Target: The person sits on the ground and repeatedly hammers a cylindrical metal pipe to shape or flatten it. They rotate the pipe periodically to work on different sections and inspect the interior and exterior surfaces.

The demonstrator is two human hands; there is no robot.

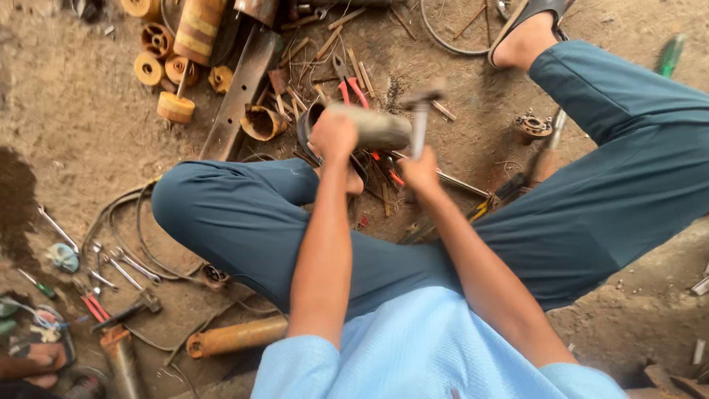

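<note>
I sit on the dirt ground with my legs folded. My left hand (334,135) grips one end of a grey, dusty metal cylinder (378,127) held level above the ground. My right hand (421,171) is closed around the handle of a hammer (421,111), whose head is raised just right of the cylinder and is blurred. Red-handled pliers (350,83) lie on the ground right behind the cylinder.
Yellow-orange rollers and bushings (171,63) lie at the back left beside a long steel channel (240,92). Wrenches and screwdrivers (122,270) are scattered at the left. A rusty tube (236,336) lies near my left knee, a flanged bearing (533,125) at the right.
</note>
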